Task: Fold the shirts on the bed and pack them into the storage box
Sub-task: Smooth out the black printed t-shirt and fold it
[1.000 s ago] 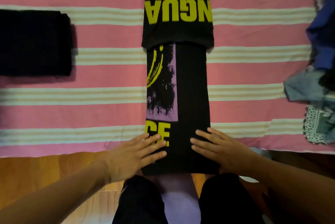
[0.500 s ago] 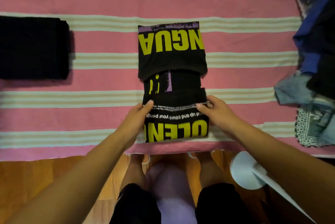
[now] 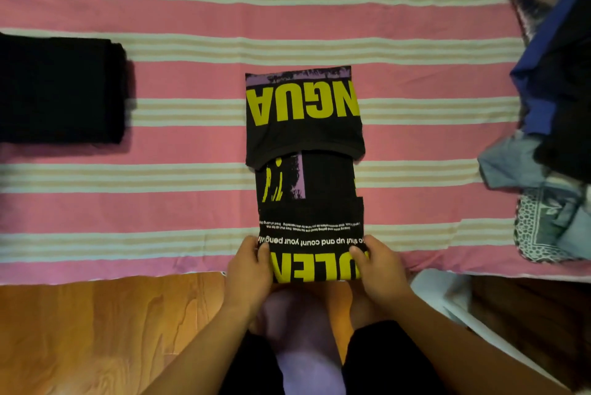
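A black shirt with yellow letters and purple print lies folded into a narrow strip in the middle of the pink striped bed. Its far end is folded over, and its near end is folded up with the print facing me. My left hand grips the near fold's left corner, thumb on top. My right hand grips the right corner the same way. A folded black garment lies at the left on the bed.
A heap of unfolded clothes, blue, black and patterned, lies at the bed's right edge. A white plastic thing stands on the wooden floor by my right arm. My legs are below the bed edge.
My hands lifted the shirt's near end off the bed edge and folded it forward over the strip. They then slid back from the fold's front edge to its near corners.
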Demonstrator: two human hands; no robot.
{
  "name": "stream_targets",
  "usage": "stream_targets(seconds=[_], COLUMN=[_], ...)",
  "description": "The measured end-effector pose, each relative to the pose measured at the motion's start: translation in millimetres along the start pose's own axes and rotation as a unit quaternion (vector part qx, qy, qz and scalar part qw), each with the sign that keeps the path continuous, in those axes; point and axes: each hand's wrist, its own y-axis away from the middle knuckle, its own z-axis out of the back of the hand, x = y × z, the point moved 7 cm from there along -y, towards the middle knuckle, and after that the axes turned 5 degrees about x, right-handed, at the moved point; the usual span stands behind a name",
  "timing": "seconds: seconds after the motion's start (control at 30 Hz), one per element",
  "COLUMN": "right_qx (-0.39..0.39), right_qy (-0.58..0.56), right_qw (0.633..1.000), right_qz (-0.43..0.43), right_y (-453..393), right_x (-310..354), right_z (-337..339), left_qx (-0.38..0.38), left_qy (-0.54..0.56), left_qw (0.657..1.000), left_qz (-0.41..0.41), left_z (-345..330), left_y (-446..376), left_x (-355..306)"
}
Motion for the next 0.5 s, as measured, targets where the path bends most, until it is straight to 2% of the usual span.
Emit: stream_targets(seconds=[0.07, 0.13, 0.2, 0.33, 0.43, 0.5], right_qx=[0.006, 0.002, -0.017, -0.064, -0.077, -0.081], right_qy=[-0.022, -0.108, -0.196, -0.265, -0.251, -0.197], right_qw=[1.000, 0.994, 0.980, 0.962, 0.965, 0.977], right_qz=[-0.016, -0.024, -0.022, 0.012, 0.027, 0.030], right_y=[-0.3, -7.1, -12.1, -6.9, -19.3, -35.6], right_x=[0.5, 8.7, 22.0, 43.9, 53.9, 58.9], right_z=[-0.2, 3.9, 10.3, 26.7, 35.6, 37.0], left_qx=[0.038, 0.051, 0.039, -0.005, -0.022, -0.068], left_qy=[0.067, 0.134, 0.160, 0.201, 0.190, 0.122], left_qw=[0.996, 0.989, 0.986, 0.979, 0.980, 0.987], left_qz=[0.040, 0.031, -0.002, -0.044, -0.051, -0.079], left_z=[-5.2, -3.8, 6.2, 23.7, 27.6, 34.9], left_y=[-0.7, -6.7, -12.9, -13.7, -21.5, -30.4], left_x=[6.4, -1.0, -17.2, -34.7, -41.2, -44.4])
